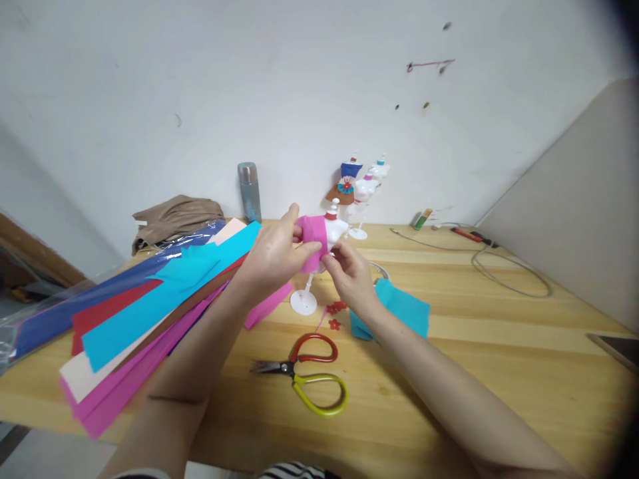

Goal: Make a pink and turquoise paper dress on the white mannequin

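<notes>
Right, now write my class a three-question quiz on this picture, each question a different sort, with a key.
1. What colour is the cloth that the left hand holds at the front mannequin?
2. True or false: the scissors lie on the blue cloth.
3. Which stands by the wall, left of the front mannequin in the picture? A: scissors; B: flask; C: cable.

Key: 1, pink; 2, false, they lie on the table; 3, B.

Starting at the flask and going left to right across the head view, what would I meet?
Flask, left hand, held pink fabric, right hand, turquoise cloth, red-and-black item, dark flat object.
</notes>
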`<state>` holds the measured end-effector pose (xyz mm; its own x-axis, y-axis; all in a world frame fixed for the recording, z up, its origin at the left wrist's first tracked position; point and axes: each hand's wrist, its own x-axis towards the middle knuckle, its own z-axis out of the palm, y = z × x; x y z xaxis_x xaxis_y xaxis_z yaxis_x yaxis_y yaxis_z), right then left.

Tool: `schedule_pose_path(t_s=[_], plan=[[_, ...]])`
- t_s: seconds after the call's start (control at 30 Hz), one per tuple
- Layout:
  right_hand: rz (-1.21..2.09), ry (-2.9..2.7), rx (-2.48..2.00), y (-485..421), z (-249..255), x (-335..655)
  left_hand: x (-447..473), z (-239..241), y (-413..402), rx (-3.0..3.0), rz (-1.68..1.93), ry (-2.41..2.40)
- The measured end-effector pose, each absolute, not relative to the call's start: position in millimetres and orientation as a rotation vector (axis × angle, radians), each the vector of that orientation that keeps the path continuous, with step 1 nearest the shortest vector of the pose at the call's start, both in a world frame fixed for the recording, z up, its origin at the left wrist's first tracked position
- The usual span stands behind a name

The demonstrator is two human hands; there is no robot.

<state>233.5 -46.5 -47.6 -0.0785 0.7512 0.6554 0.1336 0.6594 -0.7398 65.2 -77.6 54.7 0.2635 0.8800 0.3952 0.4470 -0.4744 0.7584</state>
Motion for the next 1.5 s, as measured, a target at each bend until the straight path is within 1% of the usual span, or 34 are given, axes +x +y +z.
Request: schedule_pose_path(t_s=[0.23, 0.43, 0.57, 0.67, 0.77, 0.97, 1.2, 1.5], plan=[[0.605, -1.586, -0.739, -45.4, -50.5, 233.6, 71.1, 53.4, -76.8, 1.874, 1.235, 1.163], [0.624, -1.580, -0.746, -45.5, -49.6, 233.7, 71.4, 47.5, -74.9, 1.976, 1.153, 1.146], [0.644, -1.551, -0.763, -45.8, -47.3, 234.0, 71.3, 45.5, -71.7, 1.942, 1.101, 1.109], [0.662, -1.538, -0.754, -45.0, -47.3, 234.1, 67.8, 49.5, -69.9, 1.896, 1.048, 1.086], [0.670, -1.528, -0.747, -43.1, -48.7, 234.3, 60.4, 56.9, -68.2, 1.909, 1.001, 1.158], [0.659, -1.491, -0.785, -39.8, -51.6, 235.1, 51.5, 58.3, -58.9, 1.866, 1.104, 1.139], [0.651, -1.476, -0.773, -41.0, -50.9, 237.3, 60.1, 50.2, -52.3, 1.775, 1.042, 1.146], [0.808, -1.377, -0.746, -26.4, -62.9, 251.8, 67.9, 48.6, -48.4, 1.603, 1.051, 1.128]])
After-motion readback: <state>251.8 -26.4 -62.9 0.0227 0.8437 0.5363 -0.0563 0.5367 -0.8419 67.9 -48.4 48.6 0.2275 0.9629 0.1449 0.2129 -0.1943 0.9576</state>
